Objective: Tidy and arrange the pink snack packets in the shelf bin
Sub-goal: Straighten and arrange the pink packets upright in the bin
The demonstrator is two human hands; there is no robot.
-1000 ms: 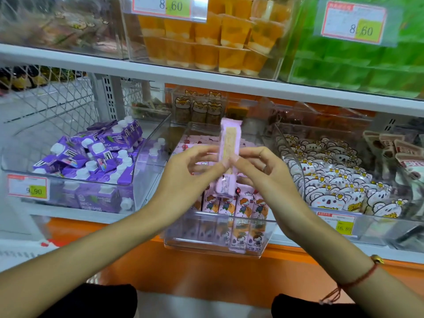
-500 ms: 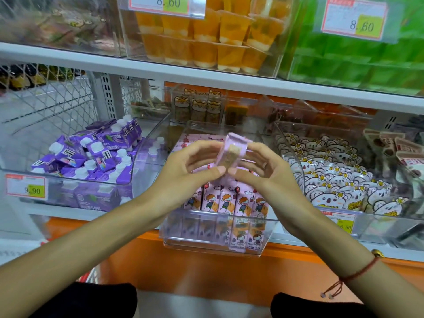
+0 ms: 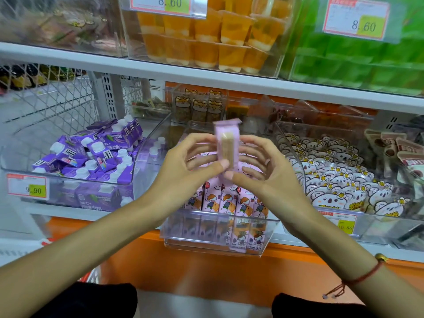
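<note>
One pink snack packet (image 3: pixel 227 143) stands upright in the air above the clear shelf bin (image 3: pixel 218 246), its clear window showing a beige wafer. My left hand (image 3: pixel 185 171) pinches its lower left edge with thumb and fingers. My right hand (image 3: pixel 263 173) pinches its lower right edge the same way. Below, a row of pink snack packets (image 3: pixel 229 203) with cartoon children stands upright along the bin's front wall. More pink packets behind them are mostly hidden by my hands.
A bin of purple drink cartons (image 3: pixel 91 154) stands to the left, a bin of koala-print packets (image 3: pixel 339 180) to the right. The upper shelf edge (image 3: pixel 206 76) carries orange jelly cups (image 3: pixel 206 40) and green packs. Small bins of snacks sit behind.
The held packet tilted down and forward half a second ago; now it is upright again and slightly higher. Both hands kept their pinch on it.
</note>
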